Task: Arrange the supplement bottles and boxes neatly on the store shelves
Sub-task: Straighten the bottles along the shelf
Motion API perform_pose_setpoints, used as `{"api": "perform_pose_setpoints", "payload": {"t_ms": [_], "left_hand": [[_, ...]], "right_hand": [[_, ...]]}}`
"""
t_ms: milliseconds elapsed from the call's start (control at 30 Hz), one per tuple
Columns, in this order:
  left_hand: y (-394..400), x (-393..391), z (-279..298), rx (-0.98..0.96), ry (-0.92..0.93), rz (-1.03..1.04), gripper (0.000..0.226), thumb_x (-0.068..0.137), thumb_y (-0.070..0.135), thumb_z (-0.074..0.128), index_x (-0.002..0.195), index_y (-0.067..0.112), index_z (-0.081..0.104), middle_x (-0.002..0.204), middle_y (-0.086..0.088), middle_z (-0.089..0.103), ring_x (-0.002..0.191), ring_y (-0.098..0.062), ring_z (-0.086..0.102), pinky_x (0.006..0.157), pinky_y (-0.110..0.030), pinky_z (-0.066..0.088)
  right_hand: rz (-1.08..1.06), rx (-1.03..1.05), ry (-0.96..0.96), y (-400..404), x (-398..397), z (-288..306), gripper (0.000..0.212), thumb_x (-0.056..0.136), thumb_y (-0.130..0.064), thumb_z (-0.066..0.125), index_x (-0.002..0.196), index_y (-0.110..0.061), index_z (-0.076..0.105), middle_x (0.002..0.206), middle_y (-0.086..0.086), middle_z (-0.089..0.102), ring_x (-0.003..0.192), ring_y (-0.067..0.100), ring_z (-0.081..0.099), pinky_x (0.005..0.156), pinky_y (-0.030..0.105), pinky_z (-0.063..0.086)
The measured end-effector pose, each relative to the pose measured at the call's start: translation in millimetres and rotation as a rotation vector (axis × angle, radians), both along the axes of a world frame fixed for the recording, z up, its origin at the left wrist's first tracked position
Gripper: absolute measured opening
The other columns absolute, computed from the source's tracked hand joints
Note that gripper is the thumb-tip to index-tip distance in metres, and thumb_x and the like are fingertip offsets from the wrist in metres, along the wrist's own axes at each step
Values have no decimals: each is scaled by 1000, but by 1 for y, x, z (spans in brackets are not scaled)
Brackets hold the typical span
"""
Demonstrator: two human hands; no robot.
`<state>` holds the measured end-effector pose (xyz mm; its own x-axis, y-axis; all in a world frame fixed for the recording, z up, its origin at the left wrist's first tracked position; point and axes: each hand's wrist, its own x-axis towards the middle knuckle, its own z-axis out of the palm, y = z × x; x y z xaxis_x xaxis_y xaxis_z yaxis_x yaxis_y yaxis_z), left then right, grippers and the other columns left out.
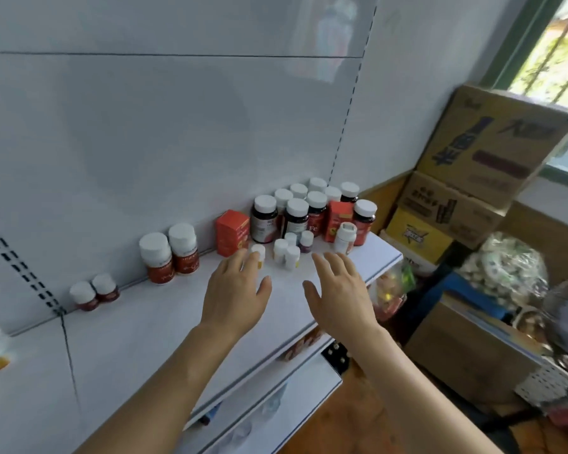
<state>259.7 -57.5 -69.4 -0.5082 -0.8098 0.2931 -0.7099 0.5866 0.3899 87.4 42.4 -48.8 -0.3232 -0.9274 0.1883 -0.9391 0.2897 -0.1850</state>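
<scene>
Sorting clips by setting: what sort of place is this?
Probably a small shop or its stockroom: white retail shelf with slotted uprights, capped supplement bottles, and stacked cardboard cartons beside it.

Head view, angled down, near shelf [164,326]

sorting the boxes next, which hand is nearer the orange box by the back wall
Left. The left hand has its fingertips just in front of the orange box; the right hand is farther off to the box's right.
</scene>
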Motion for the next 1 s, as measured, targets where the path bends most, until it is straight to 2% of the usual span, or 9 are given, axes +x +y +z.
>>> {"api": "perform_pose_setpoints", "payload": {"t_ms": [100, 233, 333, 467, 633, 767, 833, 900, 1000], "left_hand": [[-19, -22, -13, 28, -17, 96, 51, 94, 33, 60, 138, 10, 51, 139, -11, 52, 123, -34, 51, 99, -43, 47], [-34, -47, -24, 25, -62, 229, 54, 91, 30, 64, 140, 12, 50, 136, -10, 50, 114, -36, 55, 86, -43, 52], [-40, -62, -32, 35, -75, 288, 51, 91, 28, 63, 138, 13, 50, 136, -8, 50, 110, -34, 56, 80, -42, 53], [-43, -73, -43, 66, -25, 347, 41, 94, 25, 61, 132, 12, 55, 134, -7, 54, 107, -33, 58, 78, -42, 53], [-48, -80, -50, 87, 43, 363, 29, 95, 17, 60, 122, 9, 57, 119, -12, 63, 98, -37, 61, 69, -42, 51], [-46, -82, -52, 126, 128, 390, 24, 95, 16, 59, 118, 10, 56, 117, -10, 62, 96, -35, 62, 71, -40, 50], [-44, -78, -56, 184, 232, 423, 24, 94, 17, 61, 117, 15, 55, 115, -5, 63, 96, -29, 63, 75, -40, 51], [-40, -71, -55, 288, 369, 466, 28, 93, 22, 64, 119, 24, 55, 111, 3, 64, 95, -21, 65, 82, -39, 53], [-34, -60, -40, 535, 604, 469, 28, 93, 26, 68, 120, 29, 62, 107, 5, 65, 87, -18, 70, 85, -40, 58]], "right_hand": [[98, -37, 3, -35, -32, -16, 55, 96, -35, 58, 145, -13, 46, 136, 10, 55, 130, 34, 46, 107, 44, 43], [241, -54, 19, -72, -65, -32, 44, 87, -23, 68, 129, -14, 57, 113, 8, 62, 103, 36, 58, 78, 46, 53], [368, -103, 18, -94, -81, -47, 39, 82, -18, 73, 119, -13, 63, 99, 8, 62, 85, 35, 58, 61, 42, 52], [517, -195, -25, -109, -93, -66, 34, 78, -14, 77, 110, -12, 67, 93, 7, 60, 77, 33, 56, 50, 37, 48], [572, -281, -119, -118, -95, -76, 23, 78, -1, 73, 99, -9, 68, 89, 6, 62, 76, 30, 57, 49, 35, 47], [576, -274, -134, -120, -93, -78, 17, 80, 1, 68, 94, -9, 67, 84, 5, 64, 68, 31, 58, 46, 37, 46], [575, -276, -162, -121, -95, -78, 16, 80, -2, 69, 93, -10, 67, 82, 5, 64, 67, 33, 59, 47, 38, 47], [547, -298, -299, -118, -96, -72, 15, 82, -9, 71, 96, -14, 69, 85, 4, 66, 72, 28, 63, 54, 38, 51], [408, -183, -718, -116, -96, -45, 12, 87, -23, 74, 97, -29, 71, 84, -9, 70, 79, 6, 67, 73, 29, 56]]}}
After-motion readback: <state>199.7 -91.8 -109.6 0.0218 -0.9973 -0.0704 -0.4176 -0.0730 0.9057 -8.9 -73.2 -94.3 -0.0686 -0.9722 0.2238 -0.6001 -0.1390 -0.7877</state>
